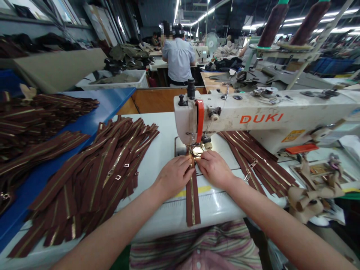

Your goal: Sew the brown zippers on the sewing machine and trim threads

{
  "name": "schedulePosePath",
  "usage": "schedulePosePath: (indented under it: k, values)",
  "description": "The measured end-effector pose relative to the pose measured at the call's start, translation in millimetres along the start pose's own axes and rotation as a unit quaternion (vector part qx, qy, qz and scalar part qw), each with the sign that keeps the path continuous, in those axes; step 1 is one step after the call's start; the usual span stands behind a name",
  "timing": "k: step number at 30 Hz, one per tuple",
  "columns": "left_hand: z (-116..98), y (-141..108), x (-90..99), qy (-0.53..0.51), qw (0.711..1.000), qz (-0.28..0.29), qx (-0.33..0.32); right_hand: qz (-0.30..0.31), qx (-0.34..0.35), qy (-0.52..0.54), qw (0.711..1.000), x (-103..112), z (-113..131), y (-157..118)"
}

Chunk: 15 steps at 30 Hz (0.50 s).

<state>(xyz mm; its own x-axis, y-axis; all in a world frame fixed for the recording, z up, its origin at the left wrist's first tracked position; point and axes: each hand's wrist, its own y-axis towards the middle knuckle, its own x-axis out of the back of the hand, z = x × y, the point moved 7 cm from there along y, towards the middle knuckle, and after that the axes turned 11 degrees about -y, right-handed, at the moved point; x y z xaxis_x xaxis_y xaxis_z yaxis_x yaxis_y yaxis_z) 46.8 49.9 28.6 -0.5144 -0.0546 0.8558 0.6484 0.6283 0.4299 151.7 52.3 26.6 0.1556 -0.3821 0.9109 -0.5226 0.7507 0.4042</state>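
Observation:
A brown zipper [192, 198] with metal teeth lies lengthwise under the needle area of a white sewing machine [230, 112], its near end reaching the table's front edge. My left hand [176, 174] pinches the zipper's left side just before the presser foot. On the other side, my right hand [215, 168] has its fingers closed together close to the foot; what they hold is too small to make out. A large pile of brown zippers [95, 168] spreads to the left. More zippers [253, 161] lie beneath the machine arm at the right.
Further zippers [36, 120] cover a blue table [119, 99] at the far left. Fabric scraps and a tray stand at the right. Thread cones [272, 26] rise at the upper right. A person [178, 58] sits ahead, back turned.

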Motion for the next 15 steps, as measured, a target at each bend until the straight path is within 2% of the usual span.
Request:
schedulePosePath:
  k: [6, 12, 15]
  values:
    - [-1, -3, 3.6, -0.009, 0.999, 0.027, 0.042, -0.013, 0.002, 0.01, 1.0, 1, 1, -2]
    - [-24, -53, 21.7, -0.01, 0.993, 0.055, 0.103, -0.067, 0.014, 0.055, 0.996, 9, 3, -12]
    - [-31, -72, 26.5, 0.007, 0.988, 0.066, 0.141, -0.072, 0.029, 0.06, 0.995, 11, 8, -13]
